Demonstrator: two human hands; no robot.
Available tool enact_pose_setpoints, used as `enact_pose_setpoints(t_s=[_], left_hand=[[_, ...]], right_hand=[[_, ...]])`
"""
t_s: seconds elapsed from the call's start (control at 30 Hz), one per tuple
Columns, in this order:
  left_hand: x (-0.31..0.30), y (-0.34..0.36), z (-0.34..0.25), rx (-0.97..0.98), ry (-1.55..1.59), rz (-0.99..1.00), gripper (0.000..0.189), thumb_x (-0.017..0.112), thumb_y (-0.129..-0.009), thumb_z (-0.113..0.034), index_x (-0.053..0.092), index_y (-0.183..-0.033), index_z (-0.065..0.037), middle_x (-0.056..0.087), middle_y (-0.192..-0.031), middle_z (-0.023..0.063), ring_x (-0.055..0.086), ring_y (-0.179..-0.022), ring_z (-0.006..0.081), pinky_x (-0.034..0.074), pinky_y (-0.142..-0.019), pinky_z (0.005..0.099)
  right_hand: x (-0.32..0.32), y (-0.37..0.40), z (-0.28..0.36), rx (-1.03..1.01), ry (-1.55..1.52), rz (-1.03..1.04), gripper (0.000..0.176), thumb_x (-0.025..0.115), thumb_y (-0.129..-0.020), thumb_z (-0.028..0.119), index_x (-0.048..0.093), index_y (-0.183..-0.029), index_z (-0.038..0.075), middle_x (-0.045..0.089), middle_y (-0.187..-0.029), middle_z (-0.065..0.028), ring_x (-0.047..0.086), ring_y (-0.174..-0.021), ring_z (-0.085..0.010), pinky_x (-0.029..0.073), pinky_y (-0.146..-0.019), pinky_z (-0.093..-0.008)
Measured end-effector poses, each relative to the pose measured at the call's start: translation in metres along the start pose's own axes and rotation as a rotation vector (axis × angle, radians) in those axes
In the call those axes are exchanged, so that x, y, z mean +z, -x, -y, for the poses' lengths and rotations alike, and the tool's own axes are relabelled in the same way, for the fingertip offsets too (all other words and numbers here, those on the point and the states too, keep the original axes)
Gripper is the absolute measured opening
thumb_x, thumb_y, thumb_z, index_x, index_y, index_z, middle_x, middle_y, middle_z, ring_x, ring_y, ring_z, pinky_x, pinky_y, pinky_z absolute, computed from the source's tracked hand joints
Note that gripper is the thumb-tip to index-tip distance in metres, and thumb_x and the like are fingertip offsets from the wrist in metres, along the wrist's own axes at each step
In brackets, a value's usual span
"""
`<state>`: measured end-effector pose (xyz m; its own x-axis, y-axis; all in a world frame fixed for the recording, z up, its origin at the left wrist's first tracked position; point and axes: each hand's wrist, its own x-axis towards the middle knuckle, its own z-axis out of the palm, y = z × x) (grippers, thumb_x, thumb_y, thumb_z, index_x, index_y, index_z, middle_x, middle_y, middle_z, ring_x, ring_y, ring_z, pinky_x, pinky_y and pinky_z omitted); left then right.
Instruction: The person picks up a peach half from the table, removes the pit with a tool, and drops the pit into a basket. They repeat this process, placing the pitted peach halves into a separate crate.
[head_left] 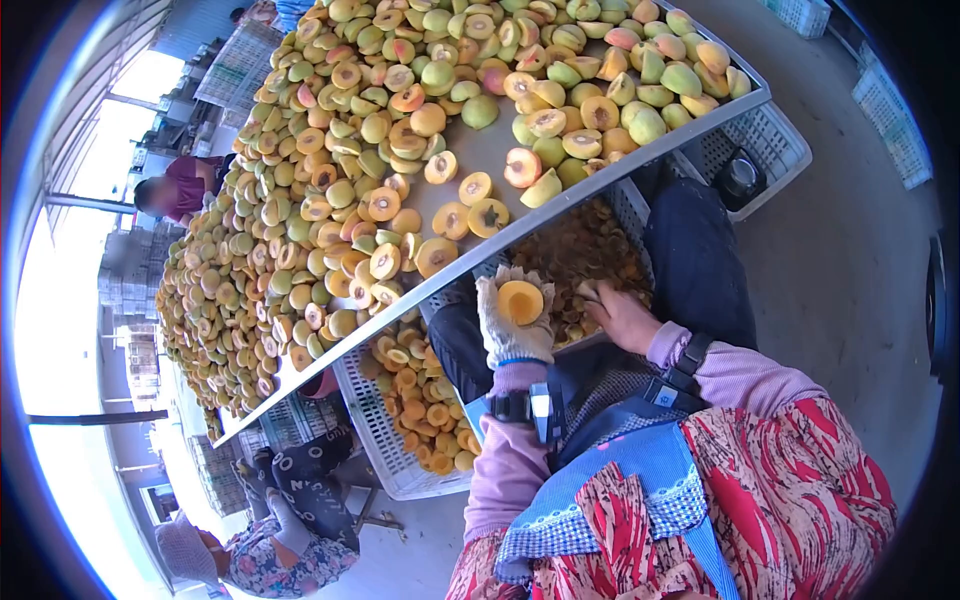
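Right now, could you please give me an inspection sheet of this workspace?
Surface: metal table heaped with whole and halved fruit.
Job's things: fruit half, cut face up; crate of brown pits; crate of halves.
Clutter: nothing seen.
Hands: gloved left hand cups the fruit half; bare right hand is at the pit crate, grip unclear.
Cables: nothing seen.
Surroundings: person in maroon, person in patterned clothes, concrete floor.

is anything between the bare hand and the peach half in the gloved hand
Nothing visible. The peach half sits cut side up in the gloved left hand; the bare right hand is beside it over the pit crate, open gap between.
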<state>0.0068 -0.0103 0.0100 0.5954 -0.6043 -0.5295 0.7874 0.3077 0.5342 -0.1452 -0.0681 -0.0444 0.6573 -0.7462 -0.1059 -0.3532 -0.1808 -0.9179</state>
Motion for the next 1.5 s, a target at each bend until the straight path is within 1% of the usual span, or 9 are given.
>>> enact_pose_setpoints(t_s=[0.17,0.23,0.37,0.43,0.53,0.7,0.83,1.07,1.5], left_hand=[[-0.021,0.009,-0.105,0.834,-0.625,-0.206,0.039,0.058,-0.084,-0.034,0.056,-0.100,0.002,0.060,-0.085,0.0124,0.060,-0.073,0.0219,0.051,-0.063,0.0291],[-0.046,-0.005,-0.151,1.530,-1.925,-0.898,0.038,0.058,-0.084,-0.029,0.056,-0.108,0.001,0.060,-0.097,0.0194,0.060,-0.085,0.0299,0.047,-0.077,0.0371],[-0.002,-0.036,-0.147,0.756,-1.831,-0.340,0.037,0.056,-0.082,-0.036,0.058,-0.107,-0.010,0.062,-0.099,0.0169,0.060,-0.089,0.0313,0.046,-0.078,0.0387],[0.018,-0.057,-0.123,0.720,-2.310,-0.301,0.039,0.057,-0.079,-0.042,0.058,-0.106,-0.015,0.063,-0.095,0.0170,0.060,-0.089,0.0341,0.046,-0.077,0.0421],[0.016,-0.099,-0.107,0.659,-2.156,-0.187,0.039,0.058,-0.079,-0.038,0.056,-0.110,-0.016,0.062,-0.095,0.0189,0.059,-0.091,0.0360,0.046,-0.079,0.0422],[0.033,-0.099,-0.097,0.699,-1.415,0.087,0.042,0.063,-0.076,-0.017,0.053,-0.115,-0.006,0.062,-0.091,0.0128,0.060,-0.083,0.0217,0.047,-0.078,0.0302],[0.033,-0.044,-0.077,0.429,-0.883,0.277,0.031,0.062,-0.075,-0.010,0.054,-0.101,0.003,0.059,-0.090,0.0086,0.057,-0.079,0.0151,0.047,-0.073,0.0265],[0.005,0.005,-0.009,0.111,-0.068,0.129,0.044,0.055,-0.085,-0.041,0.052,-0.103,-0.001,0.058,-0.096,0.0147,0.057,-0.082,0.0238,0.049,-0.070,0.0361],[-0.013,-0.010,0.009,0.221,-0.229,-0.016,0.053,0.043,-0.089,-0.050,0.055,-0.095,0.001,0.059,-0.088,0.0141,0.057,-0.078,0.0238,0.049,-0.069,0.0338]], right_hand=[[-0.004,-0.012,-0.004,-0.158,-0.027,-0.149,0.025,0.046,-0.091,0.024,0.045,-0.100,0.001,0.057,-0.080,-0.0229,0.056,-0.078,-0.0405,0.042,-0.066,-0.0439],[-0.002,-0.009,-0.003,-0.098,-0.011,-0.083,0.026,0.047,-0.090,0.024,0.045,-0.102,0.000,0.057,-0.080,-0.0231,0.055,-0.078,-0.0410,0.042,-0.066,-0.0440],[0.008,-0.009,0.002,0.012,0.038,0.065,0.035,0.048,-0.089,0.027,0.046,-0.108,-0.002,0.059,-0.090,-0.0256,0.056,-0.085,-0.0408,0.044,-0.071,-0.0427],[0.006,-0.012,0.011,0.007,-0.008,0.117,0.037,0.049,-0.088,0.027,0.046,-0.109,-0.003,0.058,-0.089,-0.0261,0.056,-0.085,-0.0415,0.044,-0.072,-0.0428],[0.007,-0.012,0.008,0.019,-0.033,0.097,0.035,0.049,-0.088,0.026,0.046,-0.108,-0.002,0.058,-0.091,-0.0261,0.055,-0.087,-0.0422,0.044,-0.073,-0.0433],[0.000,-0.017,0.033,0.087,-0.124,0.140,0.030,0.048,-0.089,0.024,0.045,-0.107,0.001,0.057,-0.096,-0.0245,0.055,-0.089,-0.0412,0.044,-0.074,-0.0423],[-0.010,-0.020,0.062,-0.006,-0.416,0.241,0.027,0.047,-0.091,0.024,0.045,-0.106,0.002,0.056,-0.095,-0.0214,0.056,-0.085,-0.0369,0.043,-0.072,-0.0398],[0.003,-0.003,0.050,-0.129,-0.177,0.318,0.025,0.046,-0.091,0.025,0.045,-0.100,0.002,0.057,-0.083,-0.0208,0.057,-0.073,-0.0364,0.043,-0.064,-0.0416],[0.023,-0.015,0.040,-0.030,-0.167,0.363,0.032,0.044,-0.092,0.030,0.048,-0.101,0.000,0.057,-0.092,-0.0234,0.056,-0.088,-0.0387,0.043,-0.074,-0.0402]])
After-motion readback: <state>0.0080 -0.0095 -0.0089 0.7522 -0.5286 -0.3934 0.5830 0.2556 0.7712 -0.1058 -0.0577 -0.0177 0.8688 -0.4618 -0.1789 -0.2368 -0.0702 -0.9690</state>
